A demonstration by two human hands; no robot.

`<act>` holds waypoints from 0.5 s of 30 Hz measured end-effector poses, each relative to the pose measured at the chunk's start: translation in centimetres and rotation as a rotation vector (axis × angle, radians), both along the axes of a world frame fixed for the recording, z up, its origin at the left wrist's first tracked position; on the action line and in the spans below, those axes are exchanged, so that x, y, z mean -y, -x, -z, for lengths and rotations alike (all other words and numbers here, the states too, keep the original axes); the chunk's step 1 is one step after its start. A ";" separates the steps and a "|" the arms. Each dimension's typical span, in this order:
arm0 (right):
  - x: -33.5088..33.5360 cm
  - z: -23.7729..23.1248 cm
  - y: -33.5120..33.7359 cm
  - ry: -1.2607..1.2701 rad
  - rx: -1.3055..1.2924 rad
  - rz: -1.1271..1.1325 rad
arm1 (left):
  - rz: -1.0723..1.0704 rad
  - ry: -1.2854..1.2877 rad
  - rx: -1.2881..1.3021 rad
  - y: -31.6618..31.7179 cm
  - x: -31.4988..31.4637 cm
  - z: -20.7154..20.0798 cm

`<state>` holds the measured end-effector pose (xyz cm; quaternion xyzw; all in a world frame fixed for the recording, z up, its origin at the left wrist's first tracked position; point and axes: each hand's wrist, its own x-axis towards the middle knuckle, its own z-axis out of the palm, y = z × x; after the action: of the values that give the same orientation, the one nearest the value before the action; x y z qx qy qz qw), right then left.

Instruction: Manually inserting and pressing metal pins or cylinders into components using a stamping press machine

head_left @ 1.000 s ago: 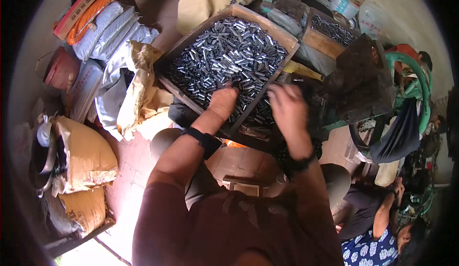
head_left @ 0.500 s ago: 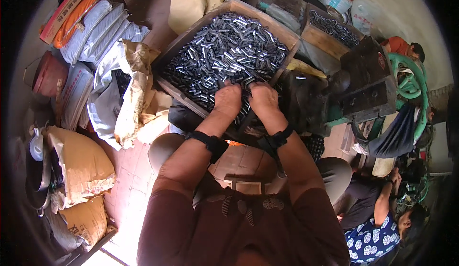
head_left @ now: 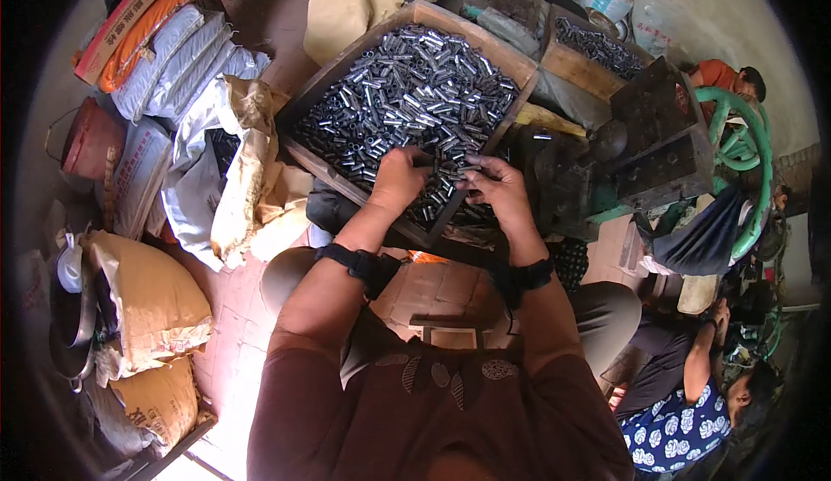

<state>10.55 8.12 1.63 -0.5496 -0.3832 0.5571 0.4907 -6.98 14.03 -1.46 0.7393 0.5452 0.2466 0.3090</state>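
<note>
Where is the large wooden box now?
In the head view, the large wooden box is at upper centre, left of the dark machine, partly under the left hand.

A dark maroon-brown cloth shirt [head_left: 433,433] with short sleeves [head_left: 299,399] is covering the torso. Pale leaf-shaped and oval motifs [head_left: 441,375], some striped, are decorating its front. Matching black fabric wristbands [head_left: 357,265] are encircling both wrists, each showing a protruding strap end. Grey-olive cloth trousers [head_left: 608,308] are covering the legs.
</note>
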 end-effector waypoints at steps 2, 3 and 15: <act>0.2 -0.6 0.1 0.024 -0.013 0.018 | 0.052 0.229 0.518 -0.2 0.1 -0.8; 0.3 -0.8 0.1 0.047 -0.024 0.035 | 0.056 0.230 0.517 -0.3 0.2 -1.5; 0.9 -0.3 0.8 -0.002 0.093 0.222 | 0.037 0.812 1.060 -1.1 2.2 -3.6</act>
<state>9.78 7.24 1.95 -0.6136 -0.3429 0.4727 0.5315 -5.90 11.81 2.15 0.3523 0.3561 0.3464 0.7931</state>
